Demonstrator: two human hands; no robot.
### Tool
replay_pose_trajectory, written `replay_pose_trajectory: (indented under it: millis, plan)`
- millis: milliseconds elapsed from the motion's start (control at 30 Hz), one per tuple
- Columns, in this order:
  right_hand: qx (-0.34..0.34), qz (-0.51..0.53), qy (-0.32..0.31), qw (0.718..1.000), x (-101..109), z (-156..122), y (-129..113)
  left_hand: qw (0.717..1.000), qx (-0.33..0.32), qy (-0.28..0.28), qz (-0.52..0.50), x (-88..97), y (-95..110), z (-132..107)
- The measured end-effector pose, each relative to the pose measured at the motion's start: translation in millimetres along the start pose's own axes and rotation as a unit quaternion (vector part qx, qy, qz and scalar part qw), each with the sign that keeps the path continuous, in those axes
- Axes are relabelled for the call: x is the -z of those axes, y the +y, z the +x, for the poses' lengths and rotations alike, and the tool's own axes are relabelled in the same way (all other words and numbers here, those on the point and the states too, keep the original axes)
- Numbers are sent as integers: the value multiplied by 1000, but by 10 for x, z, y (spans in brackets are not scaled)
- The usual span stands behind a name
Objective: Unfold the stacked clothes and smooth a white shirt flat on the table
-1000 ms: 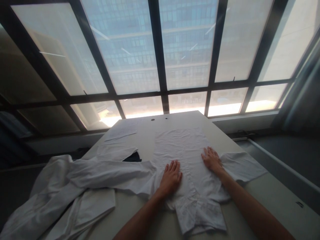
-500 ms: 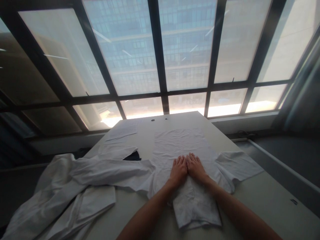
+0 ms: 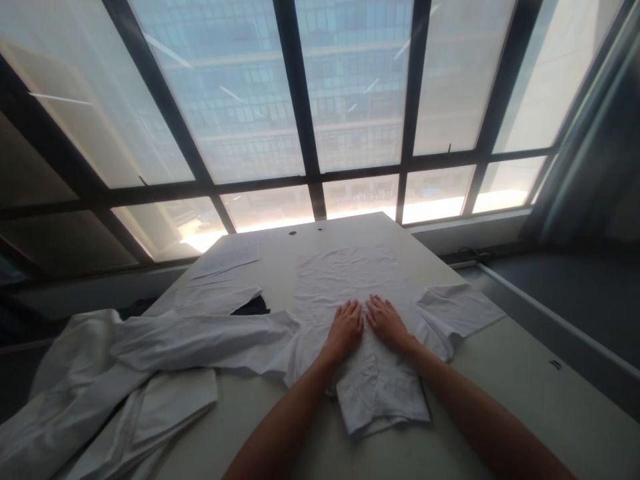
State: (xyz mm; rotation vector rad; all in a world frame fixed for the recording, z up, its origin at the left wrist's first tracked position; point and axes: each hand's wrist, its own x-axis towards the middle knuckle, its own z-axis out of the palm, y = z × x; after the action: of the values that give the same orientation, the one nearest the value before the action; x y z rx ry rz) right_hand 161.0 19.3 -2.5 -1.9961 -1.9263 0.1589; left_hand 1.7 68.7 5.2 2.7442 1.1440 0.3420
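Observation:
A thin white shirt [image 3: 350, 273] lies spread over the table, its body stretching away from me. One short sleeve [image 3: 460, 310] points out to the right; cloth also runs off to the left. On the middle of the shirt my left hand [image 3: 347, 325] rests flat, fingers stretched out and close together. Beside it, a narrow gap away, my right hand [image 3: 387, 321] lies palm down with extended fingers. Neither grips anything. Below my wrists, a narrower folded part of the white cloth [image 3: 383, 400] reaches toward me.
More white clothing [image 3: 80, 373] is heaped at the left, with folded white cloth [image 3: 175, 400] in front. A dark item [image 3: 251, 305] shows beneath it. Paper sheets [image 3: 227, 257] lie at the far left of the white table [image 3: 490, 400]. Tall windows [image 3: 350, 87] stand behind.
My hands have moved slightly apart from touching, still flat on the shirt. The whole view has shifted, so the table appears a little further left and higher.

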Motion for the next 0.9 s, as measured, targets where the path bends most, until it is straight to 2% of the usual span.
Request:
replay_pose_trajectory:
  millis: [200,600,800,900]
  plan:
    - [-6,0,-2,1000,23,-2,-17,1000,2,5,-8,25,5,-1]
    - [-13,0,0,1000,-6,-86,-69,999,5,2,-41,58,-47,-207]
    - [-22,3,-13,1000,-95,-254,-96,999,13,-14,-47,1,-18,-354]
    - [-20,-2,-11,1000,-80,-238,-76,999,8,-6,-41,-11,-10,-331]
